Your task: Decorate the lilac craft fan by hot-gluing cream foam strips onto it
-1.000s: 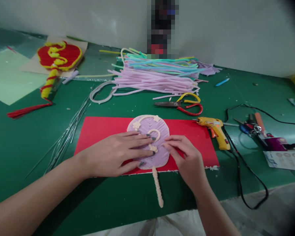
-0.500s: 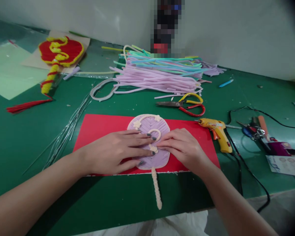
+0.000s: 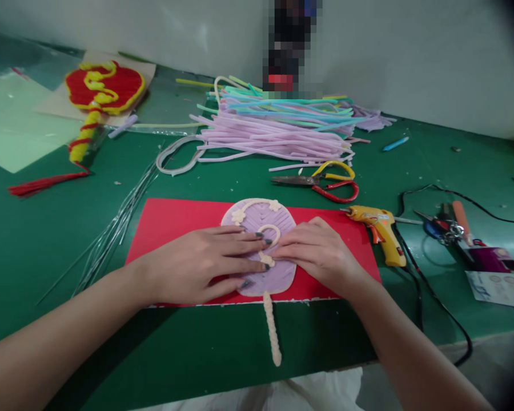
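A lilac fan (image 3: 278,281) made of pipe cleaners, with a cream rim, cream flowers and a twisted cream handle (image 3: 272,334), lies on a red board (image 3: 175,220). My left hand (image 3: 201,262) rests flat across the fan's left side, fingers stretched out and holding it down. On the right side of the fan, my right hand (image 3: 317,254) has its fingers pressed together at the lower end of a curled cream pipe cleaner (image 3: 272,227). The fingertips hide that end. A small cream flower (image 3: 267,261) sits just below them.
Behind the board lie yellow-and-red scissors (image 3: 317,181) and a heap of pipe cleaners (image 3: 274,137). A yellow glue gun (image 3: 379,228) with a black cord stands to the right. Thin wires (image 3: 115,234) and a red-and-yellow fan (image 3: 105,88) are at left.
My right fingers have shifted very slightly at the curled pipe cleaner. My left hand and the fan stay in place; the view has moved a little.
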### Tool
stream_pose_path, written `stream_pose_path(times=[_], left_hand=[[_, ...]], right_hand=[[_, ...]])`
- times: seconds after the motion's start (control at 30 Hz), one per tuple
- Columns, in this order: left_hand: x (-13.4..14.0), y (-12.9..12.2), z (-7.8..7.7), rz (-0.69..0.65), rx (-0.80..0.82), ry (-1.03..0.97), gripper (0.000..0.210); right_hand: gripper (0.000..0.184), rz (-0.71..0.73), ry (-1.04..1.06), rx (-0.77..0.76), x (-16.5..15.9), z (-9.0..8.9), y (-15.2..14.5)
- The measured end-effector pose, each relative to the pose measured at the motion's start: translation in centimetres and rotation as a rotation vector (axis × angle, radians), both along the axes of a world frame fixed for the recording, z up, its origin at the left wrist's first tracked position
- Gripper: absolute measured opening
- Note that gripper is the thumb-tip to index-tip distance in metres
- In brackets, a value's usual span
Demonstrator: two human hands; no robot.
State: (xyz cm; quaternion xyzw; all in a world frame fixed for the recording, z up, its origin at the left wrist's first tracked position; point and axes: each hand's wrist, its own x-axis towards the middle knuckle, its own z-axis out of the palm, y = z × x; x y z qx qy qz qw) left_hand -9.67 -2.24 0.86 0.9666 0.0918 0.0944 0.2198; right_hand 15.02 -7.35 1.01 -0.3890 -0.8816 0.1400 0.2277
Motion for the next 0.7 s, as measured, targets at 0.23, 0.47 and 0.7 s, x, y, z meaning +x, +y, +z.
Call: stream_pose_path(times=[0.23,0.47,0.7], left_hand=[[-0.02,-0.03,0.13,-0.007,0.01,0.01,0.036],[-0.04,-0.04,0.2,-0.002,0.005,0.006,0.035],[0.0,-0.06,0.17,-0.008,0.014,0.017,0.035]], right_hand=[[0.021,0.009,-0.018,-0.013,-0.13,0.07,0.01],[0.018,-0.022,0.002,0.012,-0.36,0.07,-0.26],[0.019,0.0,-0.001,0.106,-0.27,-0.48,-0.46]])
